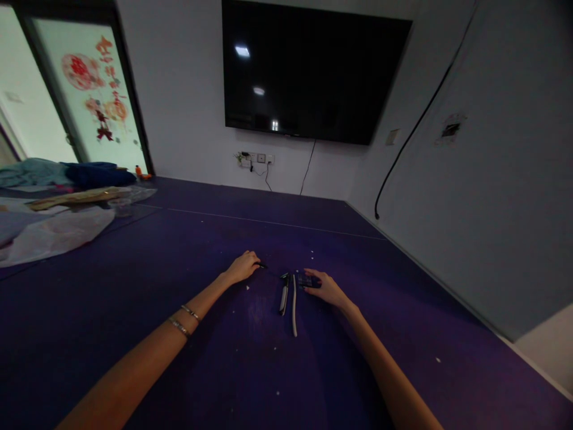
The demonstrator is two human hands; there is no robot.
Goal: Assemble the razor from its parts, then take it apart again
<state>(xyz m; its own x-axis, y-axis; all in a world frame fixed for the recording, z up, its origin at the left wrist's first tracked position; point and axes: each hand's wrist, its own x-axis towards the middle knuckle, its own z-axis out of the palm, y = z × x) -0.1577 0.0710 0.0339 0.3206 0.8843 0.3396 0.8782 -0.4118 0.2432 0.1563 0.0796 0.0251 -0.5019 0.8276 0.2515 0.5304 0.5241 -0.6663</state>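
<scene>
My left hand is closed around a small, slim black object whose tip points right; its kind is too small to make out. To the right, my right hand grips a dark, box-shaped object at its right end, fingers over and under it. Between the hands lies a black-and-white narrow tool, perhaps hinged, with its dark head away from me. Just beside it, a short piece of whitish cable runs roughly towards me, slightly bent.
Small white scraps are scattered over the dark purple surface. Plastic bags and folded cloths lie at the far left, near an orange item. A loose black cable hangs down the right wall, and a television is mounted ahead.
</scene>
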